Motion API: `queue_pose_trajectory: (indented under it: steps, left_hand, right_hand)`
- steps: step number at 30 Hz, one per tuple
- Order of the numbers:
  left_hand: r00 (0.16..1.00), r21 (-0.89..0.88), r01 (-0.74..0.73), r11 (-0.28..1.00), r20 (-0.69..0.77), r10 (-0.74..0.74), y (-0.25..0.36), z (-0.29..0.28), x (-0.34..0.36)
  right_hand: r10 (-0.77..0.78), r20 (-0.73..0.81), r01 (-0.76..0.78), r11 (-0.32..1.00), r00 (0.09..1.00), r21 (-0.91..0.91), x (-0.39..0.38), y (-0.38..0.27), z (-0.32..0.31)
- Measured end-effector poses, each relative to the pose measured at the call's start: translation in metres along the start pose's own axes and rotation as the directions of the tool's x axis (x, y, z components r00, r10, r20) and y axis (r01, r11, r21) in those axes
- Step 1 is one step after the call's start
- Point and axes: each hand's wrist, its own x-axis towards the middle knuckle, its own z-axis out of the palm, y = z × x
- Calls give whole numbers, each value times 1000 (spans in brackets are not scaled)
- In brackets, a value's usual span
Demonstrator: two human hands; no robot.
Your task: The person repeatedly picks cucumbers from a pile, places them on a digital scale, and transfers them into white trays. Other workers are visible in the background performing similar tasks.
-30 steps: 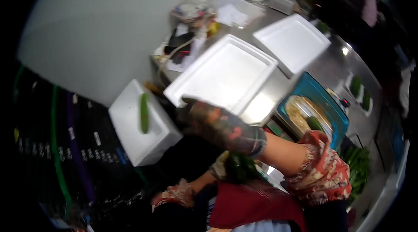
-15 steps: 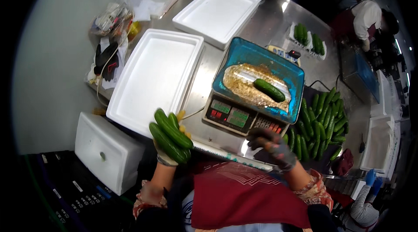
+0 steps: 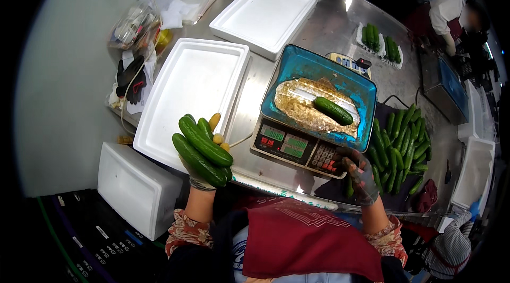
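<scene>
Over the near edge of the steel table (image 3: 324, 23), seen from the head camera, the left hand (image 3: 199, 174) is gripping a bundle of cucumbers (image 3: 202, 150) — fingers closed round them from below, yellow glove tips showing behind; the bundle is hanging just over the near corner of a white foam tray (image 3: 191, 89); a second foam tray (image 3: 263, 12) is lying farther back, just beyond the first. To the right, the right hand (image 3: 358, 174), in a patterned glove, is resting at the keypad corner of the scale (image 3: 295, 147), fingers curled loosely — whether they are pinching anything I cannot tell; a blue pan (image 3: 319, 94) is sitting on the scale, with a single cucumber (image 3: 333, 111) lying on crinkled wrap inside it; a heap of loose cucumbers (image 3: 404, 145) is lying on a dark cloth just right of the scale. Below the table at the left, a white foam box (image 3: 138, 190) is standing; far back at the right, small packs of cucumbers (image 3: 380, 44) are sitting on the table, and another person (image 3: 449, 15) in white is working beyond them.
</scene>
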Motion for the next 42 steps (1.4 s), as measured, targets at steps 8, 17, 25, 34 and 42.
queue_pose_trajectory:
  steps: [8,17,25,34,42]
  left_hand:
    - [975,65,-24,998,-219,37,-11,-3,2]
    - [938,231,-12,973,-335,92,-26,23,15]
    - [939,582,23,813,-293,183,-29,-13,12]
    - [991,538,132,833,-86,-102,-60,13,61]
    - [914,677,345,650,-87,-395,-119,3,78]
  right_hand:
    - [-598,52,322,354,800,-878,71,-15,-19]
    - [-87,31,88,799,996,-595,157,-36,4]
    - [-422,157,444,766,893,-464,358,-60,88]
    - [-341,244,334,940,908,75,144,-18,96]
    - [-444,34,442,877,896,-190,34,12,43]
